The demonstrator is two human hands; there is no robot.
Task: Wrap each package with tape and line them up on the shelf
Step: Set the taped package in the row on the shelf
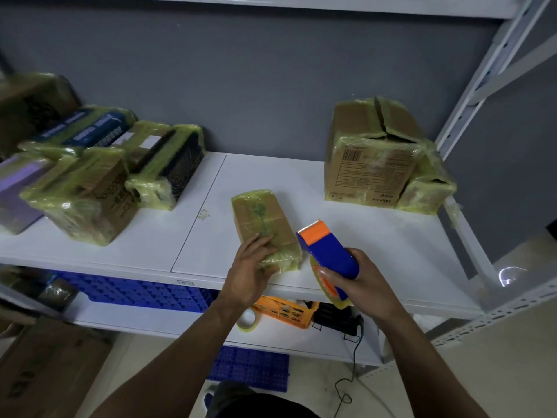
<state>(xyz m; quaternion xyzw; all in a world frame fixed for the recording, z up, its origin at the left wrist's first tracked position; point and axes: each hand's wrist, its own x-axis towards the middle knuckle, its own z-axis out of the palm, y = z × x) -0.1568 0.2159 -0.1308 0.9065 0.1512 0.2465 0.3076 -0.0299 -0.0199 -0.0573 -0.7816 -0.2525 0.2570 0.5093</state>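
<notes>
A small flat cardboard package [260, 215] wrapped in yellowish tape lies near the front of the white shelf [376, 236]. My left hand [251, 273] grips its near end, fingers on top. My right hand [358, 282] holds a blue and orange tape dispenser [328, 251] just right of the package, its orange blade end pointing away from me. Several taped packages [99, 173] stand in a group at the shelf's left. A large taped carton [373, 155] stands at the back right with a smaller taped box [425, 191] against it.
Below the shelf lie a blue crate [135, 292], an orange basket [286, 312], a spare tape roll [248, 322] and a black device with a cable [337, 319]. A metal upright [479, 73] frames the right side. Cardboard boxes [45, 372] sit on the floor at left.
</notes>
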